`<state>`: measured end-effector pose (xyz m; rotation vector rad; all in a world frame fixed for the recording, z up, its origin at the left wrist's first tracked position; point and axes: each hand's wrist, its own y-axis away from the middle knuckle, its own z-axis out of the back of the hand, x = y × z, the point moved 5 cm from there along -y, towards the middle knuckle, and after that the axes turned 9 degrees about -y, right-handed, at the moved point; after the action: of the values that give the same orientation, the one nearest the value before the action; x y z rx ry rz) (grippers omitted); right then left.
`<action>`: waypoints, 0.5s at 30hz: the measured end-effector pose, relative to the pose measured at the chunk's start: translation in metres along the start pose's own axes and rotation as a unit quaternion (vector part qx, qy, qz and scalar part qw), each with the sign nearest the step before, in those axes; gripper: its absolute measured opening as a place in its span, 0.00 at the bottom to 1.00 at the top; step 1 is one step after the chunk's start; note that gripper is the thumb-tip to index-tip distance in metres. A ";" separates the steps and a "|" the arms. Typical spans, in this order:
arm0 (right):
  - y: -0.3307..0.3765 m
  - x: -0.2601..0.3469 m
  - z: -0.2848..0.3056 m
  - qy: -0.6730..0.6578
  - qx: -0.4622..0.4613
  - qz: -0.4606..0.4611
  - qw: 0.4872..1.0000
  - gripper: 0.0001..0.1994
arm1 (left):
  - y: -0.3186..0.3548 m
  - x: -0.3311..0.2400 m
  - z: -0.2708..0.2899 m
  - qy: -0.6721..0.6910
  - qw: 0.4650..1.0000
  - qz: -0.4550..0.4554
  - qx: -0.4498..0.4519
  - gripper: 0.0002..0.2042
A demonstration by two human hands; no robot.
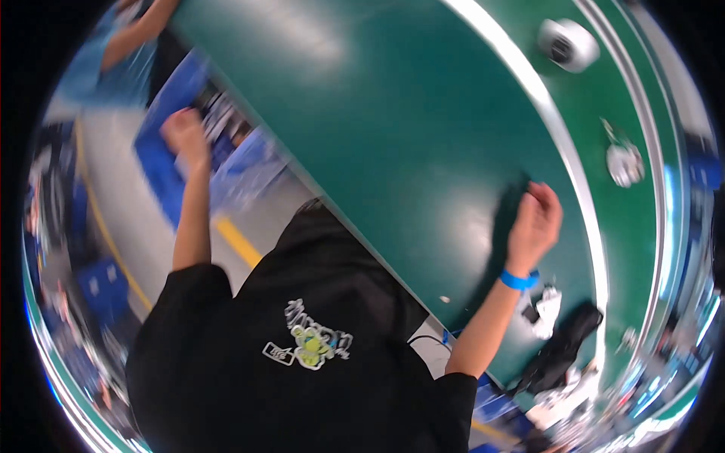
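My left hand [186, 137] is over a blue bin [157, 143] beside the table, its fingers smeared by motion. Clear plastic lining [253, 170] and several blurred pieces [220, 121] show in the bin. Low over the green tabletop [393, 143], my right hand [535, 225] has its fingers curled together, and a wrist strap [519, 281] in blue circles that wrist. Whether those fingers hold anything is hidden. Nearest to the right hand lies a small white and black item [545, 311], just beyond the wrist.
A black pouch-like object [570, 343] lies at the right end of the table. Past a pale curved rail [547, 113] are a white rounded device [570, 47] and a white blurred object [625, 164]. Another person's arm [140, 32] appears at upper left.
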<state>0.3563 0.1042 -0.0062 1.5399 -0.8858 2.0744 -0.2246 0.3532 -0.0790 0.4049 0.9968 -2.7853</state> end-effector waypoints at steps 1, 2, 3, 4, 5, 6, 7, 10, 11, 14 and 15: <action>0.000 -0.007 -0.003 0.002 0.015 0.011 1.000 0.14 | 0.032 0.057 -0.034 0.015 0.997 0.027 0.076 0.16; 0.001 -0.016 0.006 0.053 0.025 0.015 0.998 0.14 | 0.071 0.079 -0.072 -0.058 0.903 0.036 0.423 0.20; 0.003 -0.016 0.003 0.098 0.039 0.019 0.994 0.15 | 0.109 0.094 -0.087 -0.071 0.833 0.076 0.543 0.24; 0.003 -0.020 -0.001 0.093 0.050 0.021 0.994 0.14 | 0.127 0.124 -0.098 -0.012 0.805 0.149 0.574 0.27; 0.006 -0.024 0.004 0.108 0.044 0.025 0.993 0.14 | 0.126 0.105 -0.102 0.016 0.826 0.147 0.544 0.29; 0.009 -0.020 0.008 0.114 0.028 0.019 0.993 0.14 | 0.115 0.072 -0.098 0.044 0.845 0.142 0.514 0.31; 0.011 -0.018 0.008 0.118 0.028 0.025 0.992 0.14 | 0.100 0.058 -0.100 -0.036 0.840 0.085 0.535 0.35; 0.012 -0.014 0.012 0.167 0.010 0.053 0.984 0.14 | 0.088 0.013 -0.163 0.052 0.848 0.059 0.524 0.38; 0.012 -0.013 0.006 0.177 0.019 0.062 0.982 0.13 | 0.091 0.032 -0.207 0.072 0.871 -0.005 0.486 0.40; 0.015 -0.001 -0.006 0.262 0.018 0.102 0.959 0.12 | 0.104 -0.029 -0.299 0.121 0.877 -0.253 0.390 0.36; 0.016 0.006 -0.010 0.298 0.011 0.105 0.949 0.11 | 0.125 -0.044 -0.318 0.140 0.858 -0.286 0.402 0.34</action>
<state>0.3370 0.0989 -0.0063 0.7550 -0.8109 2.4962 -0.0903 0.4635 -0.3762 0.7170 -0.1524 -3.6794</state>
